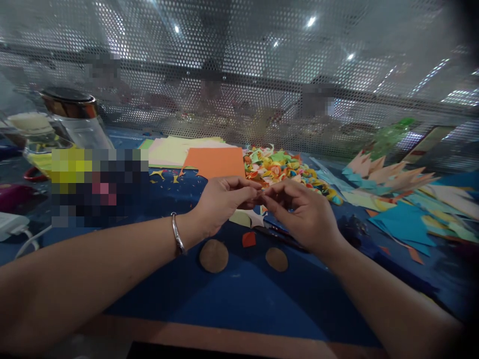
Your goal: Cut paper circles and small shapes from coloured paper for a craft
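Note:
My left hand (230, 199) and my right hand (301, 209) meet fingertip to fingertip above the blue table. Both are closed in a pinch; whatever sits between the fingertips is too small and hidden to make out. Just below them lies a small red-orange paper piece (249, 239). Two brown discs, a larger left one (213, 256) and a smaller right one (277, 259), lie flat on either side of it. Pale paper scraps (241, 218) and dark slim tools (279, 237) show partly beneath my hands. Behind my fingers rests an orange paper sheet (215, 162).
A heap of colourful curled paper pieces (279, 167) lies behind my right hand. Pale yellow sheets (179, 149) are stacked at the back. Peach pointed paper shapes (381, 172) and teal paper (400, 224) lie right. A lidded jar (80, 117) stands left. A perforated metal panel (239, 65) closes the back.

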The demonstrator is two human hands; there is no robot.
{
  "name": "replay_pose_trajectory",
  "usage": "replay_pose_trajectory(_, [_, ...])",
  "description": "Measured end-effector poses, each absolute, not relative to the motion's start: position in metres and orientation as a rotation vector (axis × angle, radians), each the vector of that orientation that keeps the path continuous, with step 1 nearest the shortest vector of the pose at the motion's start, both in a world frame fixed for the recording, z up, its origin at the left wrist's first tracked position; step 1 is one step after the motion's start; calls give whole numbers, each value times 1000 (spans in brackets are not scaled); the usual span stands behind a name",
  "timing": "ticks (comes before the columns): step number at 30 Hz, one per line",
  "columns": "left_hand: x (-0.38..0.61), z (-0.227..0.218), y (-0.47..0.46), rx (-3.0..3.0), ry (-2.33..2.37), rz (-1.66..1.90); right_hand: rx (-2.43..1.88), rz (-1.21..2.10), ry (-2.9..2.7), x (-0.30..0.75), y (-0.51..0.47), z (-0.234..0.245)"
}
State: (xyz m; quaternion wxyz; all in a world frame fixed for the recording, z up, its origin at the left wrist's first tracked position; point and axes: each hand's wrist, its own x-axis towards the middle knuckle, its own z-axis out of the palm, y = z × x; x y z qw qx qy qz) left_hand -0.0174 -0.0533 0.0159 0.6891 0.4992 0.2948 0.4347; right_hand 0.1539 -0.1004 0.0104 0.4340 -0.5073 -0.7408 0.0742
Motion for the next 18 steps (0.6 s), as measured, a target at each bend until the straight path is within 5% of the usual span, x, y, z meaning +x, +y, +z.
replay_pose_trajectory(18, [-17,10,-52,1498,688,1055,-1280,283,-1790,155,-97,11])
